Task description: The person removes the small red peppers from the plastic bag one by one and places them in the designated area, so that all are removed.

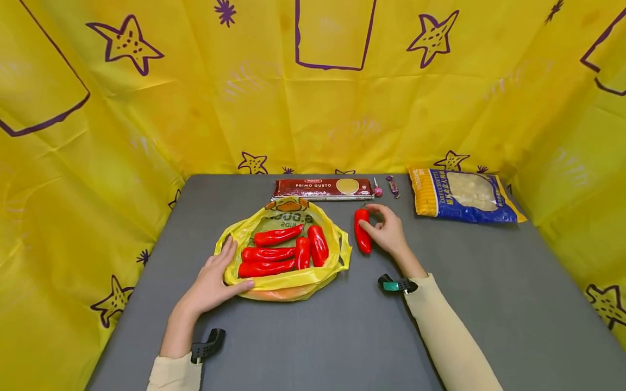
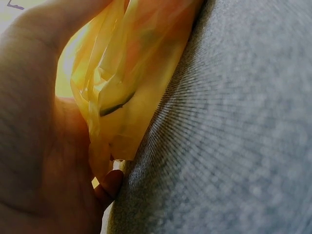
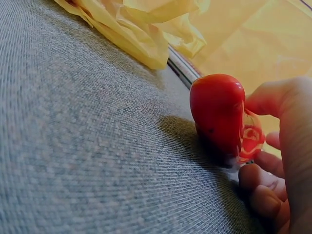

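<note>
Red pepper (image 1: 362, 234), glossy and elongated, is pinched by right fingers (image 1: 383, 210); left fingers (image 1: 227, 254) spread against yellow bag (image 1: 293, 281).

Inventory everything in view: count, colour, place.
table: one, grey, underneath
bag: one, yellow, on table
peppers: five, red, inside bag
loose pepper: one, red, right of bag
long packet: one, maroon, behind bag
lollipop: one, pink, right of long packet
candy: one, purple, right of lollipop
pasta bag: one, blue-yellow, far right
cloth: count unclear, yellow, behind and beside table
sleeves: two, beige, bottom of head view
wrist mounts: two, mostly black, by sleeves
left hand: one, bare, touching bag
right hand: one, bare, gripping loose pepper
</note>
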The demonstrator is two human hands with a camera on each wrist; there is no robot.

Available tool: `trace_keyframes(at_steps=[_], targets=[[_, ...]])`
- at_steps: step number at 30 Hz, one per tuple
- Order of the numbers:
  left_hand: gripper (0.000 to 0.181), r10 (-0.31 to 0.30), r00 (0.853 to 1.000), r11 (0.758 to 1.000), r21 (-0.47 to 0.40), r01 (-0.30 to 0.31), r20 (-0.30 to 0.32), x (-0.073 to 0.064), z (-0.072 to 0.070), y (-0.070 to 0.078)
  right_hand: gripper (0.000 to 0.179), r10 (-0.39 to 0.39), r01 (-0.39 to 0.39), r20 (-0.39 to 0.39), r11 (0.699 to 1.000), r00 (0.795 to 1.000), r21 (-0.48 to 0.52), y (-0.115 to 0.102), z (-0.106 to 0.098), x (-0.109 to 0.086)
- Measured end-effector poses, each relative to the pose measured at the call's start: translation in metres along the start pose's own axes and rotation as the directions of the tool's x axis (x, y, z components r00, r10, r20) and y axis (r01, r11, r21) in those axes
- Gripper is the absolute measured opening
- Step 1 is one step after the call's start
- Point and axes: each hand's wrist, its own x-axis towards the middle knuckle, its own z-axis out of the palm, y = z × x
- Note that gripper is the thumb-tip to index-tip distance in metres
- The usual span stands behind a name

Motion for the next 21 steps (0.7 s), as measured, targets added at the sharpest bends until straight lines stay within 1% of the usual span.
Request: trace_keyframes(at_steps=[7,11,17,21], targets=[[0.118,-0.005,1.000,1.000,-0.008,0.005,0.003,0.0017,0.0009,-0.0008,0.049,0.007,-0.007,0.006,1.000,1.000,-0.004,-0.0041,-0.0021,0.0044],[0.118,-0.003,1.000,1.000,-0.004,0.003,0.009,0.0031,-0.0013,-0.0009,0.049,0.022,-0.022,0.002,1.000,1.000,-0.003,-0.0037,-0.0013,0.0033],[0.119,-0.015,1.000,1.000,0.015,0.015,0.010,0.0041,-0.0029,0.0000,0.050,0.038,-0.038,0.001,0.999,0.999,0.029,-0.0045,-0.0030,0.0034],[0.119,-0.021,1.000,1.000,0.014,0.020,0.015,0.0029,-0.0022,0.0009,0.051,0.024,-0.023,-0.015,0.999,1.000,0.045,-0.0048,-0.0059,0.0040]])
